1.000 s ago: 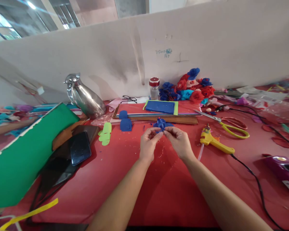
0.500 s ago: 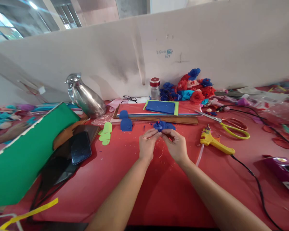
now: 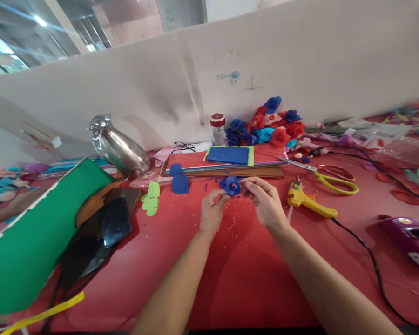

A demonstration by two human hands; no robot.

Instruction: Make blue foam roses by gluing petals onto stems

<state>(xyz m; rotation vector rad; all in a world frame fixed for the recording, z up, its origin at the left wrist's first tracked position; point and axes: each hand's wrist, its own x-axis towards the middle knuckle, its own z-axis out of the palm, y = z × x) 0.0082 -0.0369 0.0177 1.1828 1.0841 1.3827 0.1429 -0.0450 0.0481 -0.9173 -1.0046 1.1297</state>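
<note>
A blue paper flower (image 3: 232, 185) with a small red spot at its centre is pinched in my left hand (image 3: 212, 209), its open face turned toward me. Close against its right edge is my right hand (image 3: 264, 200), thumb and fingers drawn together; whether they grip a petal or some small thing is hidden. Left of the hands, cut blue paper petals (image 3: 179, 184) lie in a stack on the red table (image 3: 230, 279). Light green paper pieces (image 3: 151, 200) lie beside them. To the right rests a yellow glue gun (image 3: 310, 202) with its cord.
Scissors (image 3: 330, 179) lie behind the glue gun. Finished paper flowers (image 3: 279, 136) are heaped at the wall beside a red-lidded jar (image 3: 218, 128). A steel jug (image 3: 120, 149), a phone (image 3: 116, 222) and a green board (image 3: 45, 237) stand or lie left. Another person's hand (image 3: 17, 202) is at far left.
The flower has tipped so its face shows more toward me. My right hand has shifted from beneath it to its right side. The view has turned slightly right.
</note>
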